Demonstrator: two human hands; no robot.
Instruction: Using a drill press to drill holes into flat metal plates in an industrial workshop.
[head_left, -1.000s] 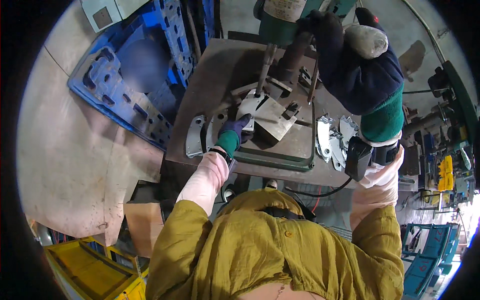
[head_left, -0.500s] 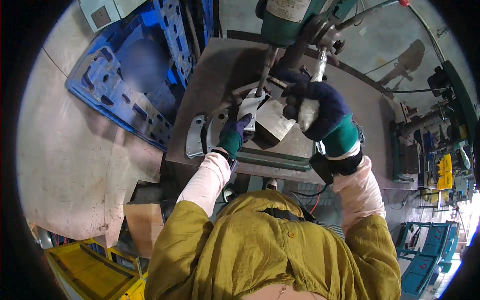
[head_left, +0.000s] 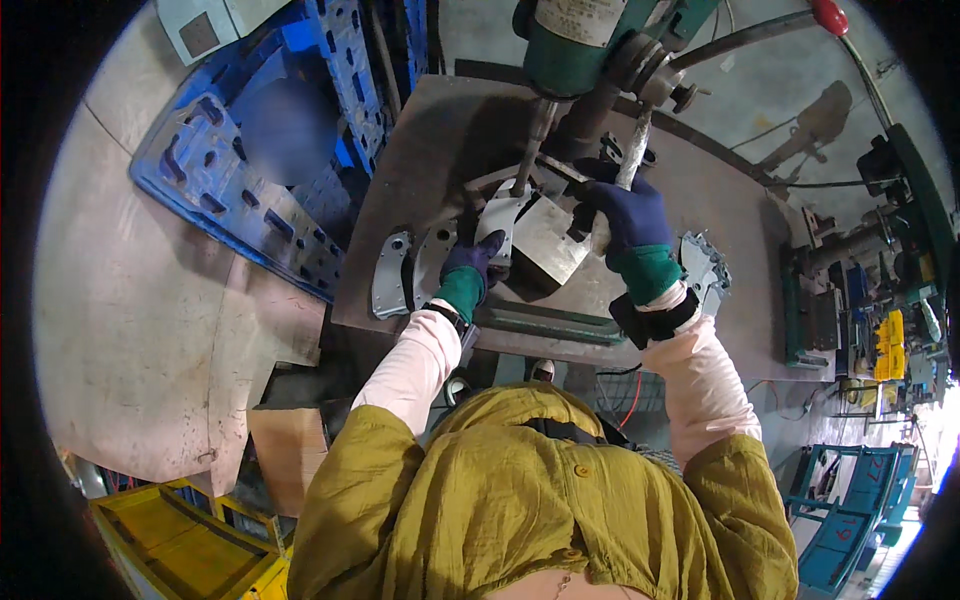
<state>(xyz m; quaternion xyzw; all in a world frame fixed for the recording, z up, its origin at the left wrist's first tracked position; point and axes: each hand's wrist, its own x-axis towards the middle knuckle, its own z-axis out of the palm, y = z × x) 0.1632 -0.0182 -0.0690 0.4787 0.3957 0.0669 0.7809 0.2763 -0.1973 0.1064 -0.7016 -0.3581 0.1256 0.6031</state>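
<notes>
My left hand (head_left: 470, 268), in a dark blue glove with a green cuff, holds a curved silver metal plate (head_left: 499, 218) with small holes along its edge. The plate's far end lies under the slim spindle (head_left: 535, 142) of a green drill press (head_left: 568, 58); whether the tip touches it, I cannot tell. My right hand (head_left: 630, 220), gloved alike, is closed around a feed lever (head_left: 637, 148) wrapped in shiny film. Between the hands sits a flat metal block (head_left: 550, 242). Two similar curved plates (head_left: 391, 274) lie left of my left hand.
A pile of toothed metal pieces (head_left: 706, 268) lies right of my right wrist. Another lever with a red knob (head_left: 829, 16) sticks out at upper right. Blue plastic pallets (head_left: 225, 190) stand left of the metal table (head_left: 420, 125). A yellow frame (head_left: 185, 540) stands at lower left.
My right hand has shifted left and slightly farther away with the lever, uncovering the pile of pieces. The red-knobbed lever has swung lower into view. My left hand and the plate stay nearly put.
</notes>
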